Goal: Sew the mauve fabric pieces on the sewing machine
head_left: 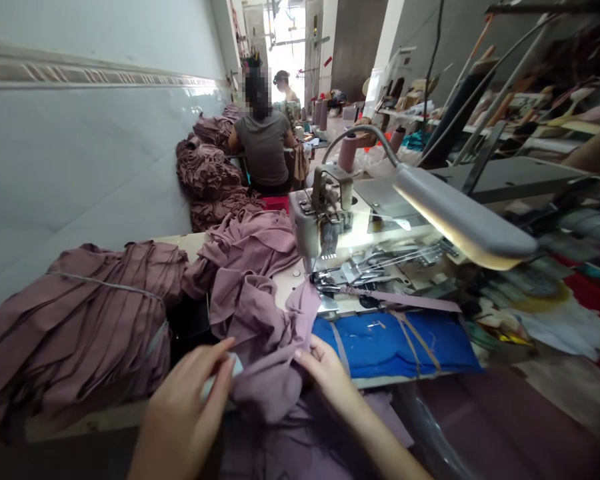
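A mauve fabric piece (pixel 275 373) runs from the sewing machine's (pixel 307 227) needle area down toward me, bunched and folded. My right hand (pixel 327 377) pinches its edge between thumb and fingers, just below the machine bed. My left hand (pixel 193 397) is to the left of the fabric, fingers curled around a small pale object (pixel 237 365) whose kind I cannot make out. Its fingertips come close to the cloth; whether they touch it is unclear. A narrow mauve strip (pixel 405 300) feeds into the machine from the right.
A tied stack of mauve pieces (pixel 110 307) lies at left, and more mauve cloth (pixel 255 240) sits behind the work. A padded blue bundle (pixel 380 343) lines the machine's front edge. A lamp (pixel 460 213) overhangs the right. Ahead, a person (pixel 265 150) sits with their back to me.
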`<state>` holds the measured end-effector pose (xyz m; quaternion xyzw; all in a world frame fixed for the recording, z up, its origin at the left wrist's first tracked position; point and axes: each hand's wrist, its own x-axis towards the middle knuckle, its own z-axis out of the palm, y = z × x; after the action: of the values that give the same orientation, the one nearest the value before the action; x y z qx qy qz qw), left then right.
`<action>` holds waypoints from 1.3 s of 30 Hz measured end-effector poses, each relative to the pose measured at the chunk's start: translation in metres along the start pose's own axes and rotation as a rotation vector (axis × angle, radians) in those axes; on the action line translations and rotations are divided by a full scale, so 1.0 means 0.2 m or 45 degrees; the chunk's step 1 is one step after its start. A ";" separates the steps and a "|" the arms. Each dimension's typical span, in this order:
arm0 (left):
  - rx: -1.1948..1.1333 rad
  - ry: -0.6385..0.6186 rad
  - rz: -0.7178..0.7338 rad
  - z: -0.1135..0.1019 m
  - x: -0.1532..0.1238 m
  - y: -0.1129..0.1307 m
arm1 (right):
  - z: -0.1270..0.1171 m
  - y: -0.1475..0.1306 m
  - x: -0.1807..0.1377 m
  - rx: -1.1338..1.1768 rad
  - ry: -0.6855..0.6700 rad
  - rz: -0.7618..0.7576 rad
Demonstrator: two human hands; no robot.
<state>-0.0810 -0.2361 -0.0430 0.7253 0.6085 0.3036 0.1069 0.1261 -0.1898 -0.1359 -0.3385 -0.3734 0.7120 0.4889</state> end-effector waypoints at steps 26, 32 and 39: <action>-0.022 -0.243 0.777 0.49 0.56 0.12 | -0.22 -0.21 -0.16 -0.016 -0.009 0.170; -0.015 -0.255 0.765 0.51 0.61 0.07 | -0.24 -0.22 -0.12 -0.026 -0.009 0.134; -0.020 -0.025 0.537 0.34 0.54 0.00 | -0.24 -0.23 -0.09 -0.211 0.028 0.083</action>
<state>-0.0343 -0.1186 -0.0644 0.8387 0.4397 0.3169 0.0524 0.1920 -0.1867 -0.1184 -0.3974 -0.4146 0.6904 0.4399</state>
